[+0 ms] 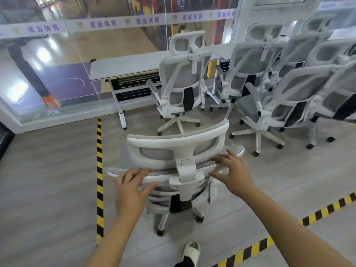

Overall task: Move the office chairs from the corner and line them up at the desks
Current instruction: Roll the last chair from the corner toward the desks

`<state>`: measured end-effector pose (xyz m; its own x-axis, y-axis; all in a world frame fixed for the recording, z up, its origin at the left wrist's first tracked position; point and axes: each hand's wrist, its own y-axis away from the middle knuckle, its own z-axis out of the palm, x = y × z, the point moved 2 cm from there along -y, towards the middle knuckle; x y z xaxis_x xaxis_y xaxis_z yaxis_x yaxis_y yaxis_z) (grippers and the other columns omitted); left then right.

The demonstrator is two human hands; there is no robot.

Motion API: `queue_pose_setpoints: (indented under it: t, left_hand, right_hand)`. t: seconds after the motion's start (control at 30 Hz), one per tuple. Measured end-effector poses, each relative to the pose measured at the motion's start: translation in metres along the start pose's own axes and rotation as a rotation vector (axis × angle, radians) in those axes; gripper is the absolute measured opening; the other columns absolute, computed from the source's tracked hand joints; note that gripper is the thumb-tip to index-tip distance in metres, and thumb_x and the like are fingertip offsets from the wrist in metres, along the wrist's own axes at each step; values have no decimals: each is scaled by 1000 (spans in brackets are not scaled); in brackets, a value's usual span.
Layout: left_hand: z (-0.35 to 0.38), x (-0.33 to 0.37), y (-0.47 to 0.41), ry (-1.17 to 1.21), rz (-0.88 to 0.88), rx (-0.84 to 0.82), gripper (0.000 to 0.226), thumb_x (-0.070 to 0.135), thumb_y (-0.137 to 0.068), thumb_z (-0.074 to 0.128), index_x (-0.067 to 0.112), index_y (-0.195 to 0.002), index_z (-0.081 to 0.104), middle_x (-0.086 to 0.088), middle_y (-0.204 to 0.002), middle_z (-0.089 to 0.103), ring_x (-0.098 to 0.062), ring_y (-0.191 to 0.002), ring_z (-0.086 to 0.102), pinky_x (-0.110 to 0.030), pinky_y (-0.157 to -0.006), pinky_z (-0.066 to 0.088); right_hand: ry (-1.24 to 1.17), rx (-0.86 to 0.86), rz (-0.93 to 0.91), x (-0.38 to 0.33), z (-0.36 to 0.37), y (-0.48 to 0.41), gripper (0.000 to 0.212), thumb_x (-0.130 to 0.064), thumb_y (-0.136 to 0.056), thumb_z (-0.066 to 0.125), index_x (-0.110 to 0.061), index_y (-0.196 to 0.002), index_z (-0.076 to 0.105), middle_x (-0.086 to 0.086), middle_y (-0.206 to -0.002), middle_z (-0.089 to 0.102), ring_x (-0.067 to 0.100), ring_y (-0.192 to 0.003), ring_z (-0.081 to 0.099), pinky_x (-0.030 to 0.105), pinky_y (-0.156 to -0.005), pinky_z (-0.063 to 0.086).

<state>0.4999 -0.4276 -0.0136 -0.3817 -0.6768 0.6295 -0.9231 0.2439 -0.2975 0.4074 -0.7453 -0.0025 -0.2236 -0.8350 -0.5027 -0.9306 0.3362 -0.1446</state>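
Note:
A white mesh office chair [179,151] stands right in front of me, its back toward me. My left hand [133,187] grips the top edge of its backrest on the left of the headrest post. My right hand [234,171] holds the same edge on the right. Ahead, another white chair [183,79] faces a long white desk [131,64] by the glass wall. Several more white chairs [289,89] are crowded together at the right, near a second desk.
Yellow-black hazard tape [99,170] runs along the grey floor on the left, and more crosses at bottom right. A glass wall [57,64] closes off the far side. My foot in a white slipper [190,251] shows at the bottom.

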Motion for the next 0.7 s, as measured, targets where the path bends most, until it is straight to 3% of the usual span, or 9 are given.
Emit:
queue_pose_setpoints:
  t: [0.17, 0.3, 0.37, 0.5, 0.57, 0.7]
  left_hand:
    - [52, 27, -85, -10, -26, -58, 49, 60, -78, 63, 32, -119, 68, 12, -116, 58, -16, -118, 37, -44, -95, 45]
    - [90, 50, -132, -19, -55, -89, 46, 50, -82, 67, 32, -124, 64, 8, -124, 57, -20, -125, 36, -47, -101, 43]
    - [103, 62, -148, -40, -36, -102, 45, 47, -86, 65, 33, -129, 59, 6, -132, 54, -21, -133, 31, -46, -108, 36]
    - [126, 79, -171, -143, -39, -256, 57, 39, -88, 64, 40, -140, 41, 6, -151, 37, -20, -146, 14, -59, -115, 20]
    - [126, 101, -181, -164, -76, -307, 60, 42, -86, 63, 43, -141, 38, 9, -153, 35, -21, -146, 16, -62, -114, 20]
    - [138, 208, -195, -109, -3, -261, 48, 46, -88, 60, 40, -134, 49, 15, -142, 44, -15, -136, 35, -47, -114, 30]
  right_hand:
    - [129, -63, 106, 26, -18, -85, 60, -57, -83, 63, -36, -137, 47, -15, -150, 38, 13, -148, 11, 58, -114, 15]
    - [192, -152, 130, 52, -27, -116, 80, -56, -87, 57, -38, -152, 14, -15, -161, 3, 12, -148, -9, 60, -115, 10]
    - [193, -170, 122, 66, -35, -131, 82, -55, -88, 55, -41, -152, 6, -18, -161, -5, 11, -148, -12, 60, -116, 7]
    - [153, -204, 90, 93, -53, -166, 80, -52, -89, 57, -46, -150, 5, -18, -161, -6, 10, -148, -14, 59, -117, 2]
    - [95, -204, 71, 109, -63, -175, 76, -53, -89, 55, -47, -149, 9, -16, -162, -4, 11, -148, -13, 57, -117, 1]
    - [-115, -91, 154, 165, -110, -168, 69, -58, -88, 55, -45, -148, 24, -17, -160, 5, 6, -148, -7, 52, -119, 6]
